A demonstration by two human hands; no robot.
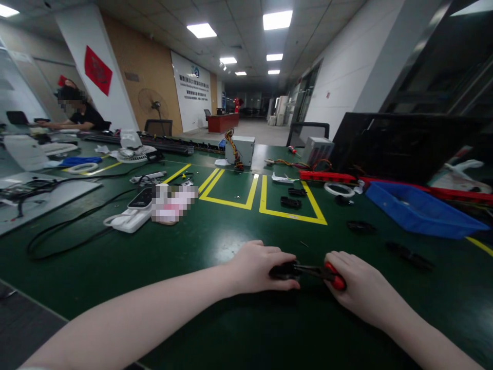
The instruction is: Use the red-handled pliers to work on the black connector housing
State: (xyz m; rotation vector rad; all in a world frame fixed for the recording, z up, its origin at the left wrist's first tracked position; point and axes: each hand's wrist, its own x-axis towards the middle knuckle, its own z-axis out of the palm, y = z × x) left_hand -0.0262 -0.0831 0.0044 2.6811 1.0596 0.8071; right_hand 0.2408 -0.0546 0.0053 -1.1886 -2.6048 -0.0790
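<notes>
Low over the green table, my left hand is closed around a small black plastic part, its thumb and fingers on either side. My right hand grips a pair of red-handled pliers. Their dark, narrow jaws point left and meet the black part; whether they clamp it cannot be made out. A thin metal pin or screw lies just beyond my hands. Similar black parts lie past it, two inside a yellow-taped outline and others to the right, including one black piece.
A blue tray stands at the right, near a white cable coil. On the left are a white power strip, black cables and a blurred pink item. A metal power supply stands behind. A person sits far left.
</notes>
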